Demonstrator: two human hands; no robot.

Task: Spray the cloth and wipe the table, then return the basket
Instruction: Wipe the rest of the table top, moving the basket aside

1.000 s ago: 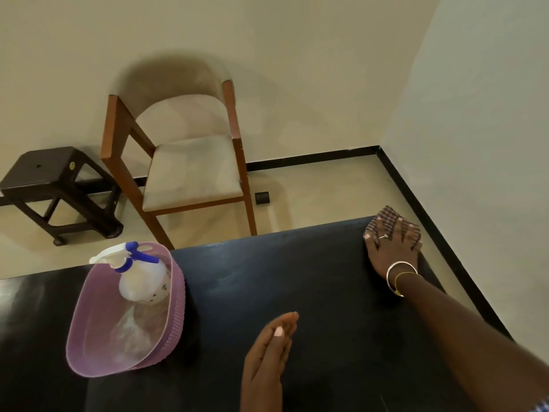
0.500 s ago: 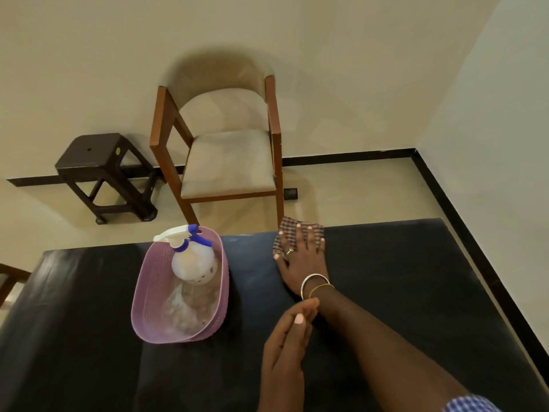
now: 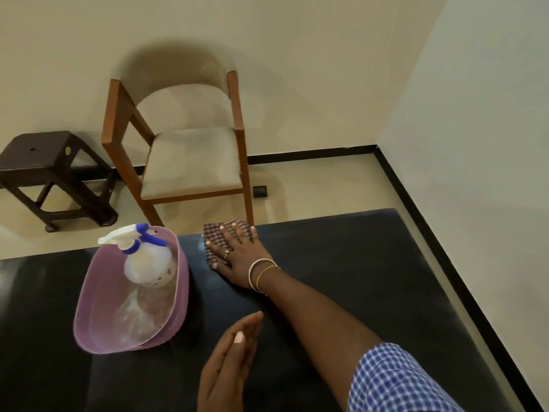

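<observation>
Wooden chair (image 3: pixel 190 162) with beige seat, dark stool (image 3: pixel 50 176) beside it, small black floor object (image 3: pixel 260 191)

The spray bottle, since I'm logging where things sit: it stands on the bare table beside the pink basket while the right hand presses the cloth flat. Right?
Not quite. The head view shows the spray bottle inside the pink basket, not beside it. The right hand does press the cloth flat on the table.

Right hand (image 3: pixel 237 257) covers most of the checked cloth (image 3: pixel 214 233); only its far and left edges show. Left hand (image 3: pixel 228 361) cut off at the bottom edge, wrist out of frame. Spray bottle (image 3: pixel 145 263) lower body blurred behind the basket wall (image 3: pixel 89 307). Stool (image 3: pixel 44 173) clipped at left edge.
</observation>
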